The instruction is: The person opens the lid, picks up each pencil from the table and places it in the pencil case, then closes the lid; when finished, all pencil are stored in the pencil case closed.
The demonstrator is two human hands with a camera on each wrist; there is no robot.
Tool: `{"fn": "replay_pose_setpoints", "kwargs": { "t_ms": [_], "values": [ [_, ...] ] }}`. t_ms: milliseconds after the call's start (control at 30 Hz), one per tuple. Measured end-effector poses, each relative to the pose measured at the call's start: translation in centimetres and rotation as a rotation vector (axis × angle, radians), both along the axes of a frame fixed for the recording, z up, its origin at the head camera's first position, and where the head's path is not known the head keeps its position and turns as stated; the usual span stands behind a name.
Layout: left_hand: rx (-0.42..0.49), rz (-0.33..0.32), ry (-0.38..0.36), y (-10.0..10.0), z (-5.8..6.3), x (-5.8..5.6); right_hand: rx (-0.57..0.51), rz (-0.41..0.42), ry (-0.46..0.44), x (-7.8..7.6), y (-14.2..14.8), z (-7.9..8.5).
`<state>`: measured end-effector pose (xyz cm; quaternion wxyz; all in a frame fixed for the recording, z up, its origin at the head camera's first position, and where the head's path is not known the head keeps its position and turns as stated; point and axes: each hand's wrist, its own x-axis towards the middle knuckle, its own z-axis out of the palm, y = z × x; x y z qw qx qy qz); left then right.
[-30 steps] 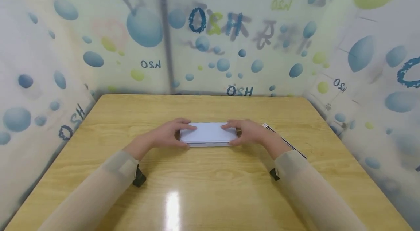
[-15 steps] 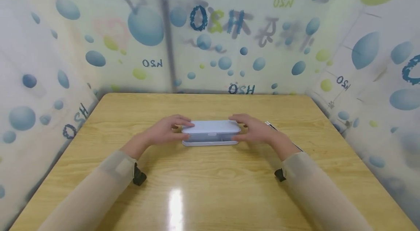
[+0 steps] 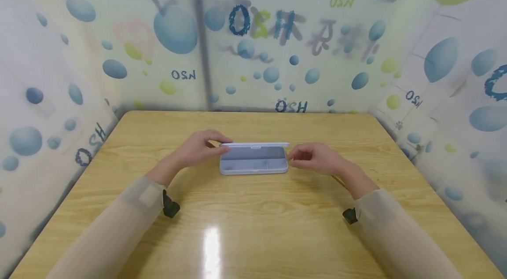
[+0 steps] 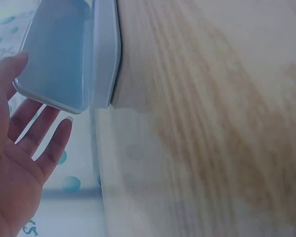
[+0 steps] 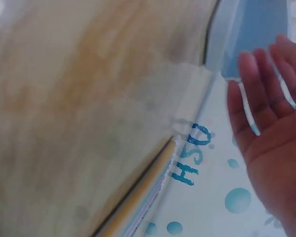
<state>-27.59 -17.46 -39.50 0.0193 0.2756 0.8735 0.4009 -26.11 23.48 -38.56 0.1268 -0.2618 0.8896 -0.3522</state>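
Observation:
A pale lilac-blue pencil case [image 3: 253, 165] lies on the table with its lid [image 3: 257, 144] raised. The divided inside shows nothing in it. At the lid's left end my left hand [image 3: 202, 149] holds it, the thumb on the front edge and fingers behind; the left wrist view shows this lid [image 4: 54, 54] between thumb and fingers. My right hand [image 3: 318, 158] is just off the case's right end, fingers loosely bent, holding nothing. Several thin pencil-like sticks [image 5: 148, 192] lie on the table below it; the right forearm mostly hides these sticks [image 3: 339, 181] in the head view.
The wooden table [image 3: 253, 222] reaches back to a patterned wall [image 3: 253, 50], with more patterned sheets at both sides. A dark strap piece [image 3: 171, 207] sits at the left wrist and another [image 3: 350, 215] at the right.
The pencil case lid has swung up from closed to raised. My right hand has let go of it and moved right; the left hand has kept hold and risen slightly.

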Motion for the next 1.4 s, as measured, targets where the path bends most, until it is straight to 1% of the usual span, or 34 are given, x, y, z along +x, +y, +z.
{"fn": "replay_pose_setpoints", "kwargs": {
  "t_ms": [67,200,300,467,600,700,900,1067,1200,1400],
  "values": [
    [0.000,0.013,0.004,0.1,0.2,-0.1,0.043,0.023,-0.022,-0.1,-0.1,-0.4],
    [-0.008,0.025,0.010,0.4,0.4,-0.4,0.099,0.048,-0.025,-0.3,-0.4,-1.0],
    [-0.008,0.029,0.006,0.5,0.5,-0.7,0.124,0.036,-0.024,-0.6,-0.7,-1.3],
    [-0.001,0.040,-0.010,0.6,0.7,-0.8,0.164,-0.008,-0.040,-1.3,-1.1,-1.8],
    [0.005,0.044,-0.005,0.6,0.8,-0.9,0.203,-0.026,-0.017,-1.6,-1.3,-2.0],
    [0.012,0.053,-0.004,0.4,0.8,-0.9,0.222,-0.029,-0.015,-1.5,-1.7,-1.7],
    [0.050,0.112,0.022,-0.1,0.5,-1.0,0.234,-0.035,-0.043,-1.3,-2.2,-1.0],
    [0.099,0.147,0.047,-0.2,0.5,-1.3,0.218,-0.056,-0.088,-1.4,-2.3,-1.1],
    [0.124,0.178,0.047,-0.1,0.3,-1.9,0.204,-0.060,-0.112,-1.5,-2.2,-1.3],
    [0.103,0.204,0.032,0.1,-0.1,-3.0,0.210,-0.065,-0.126,-1.5,-2.2,-1.1]
  ]
}}
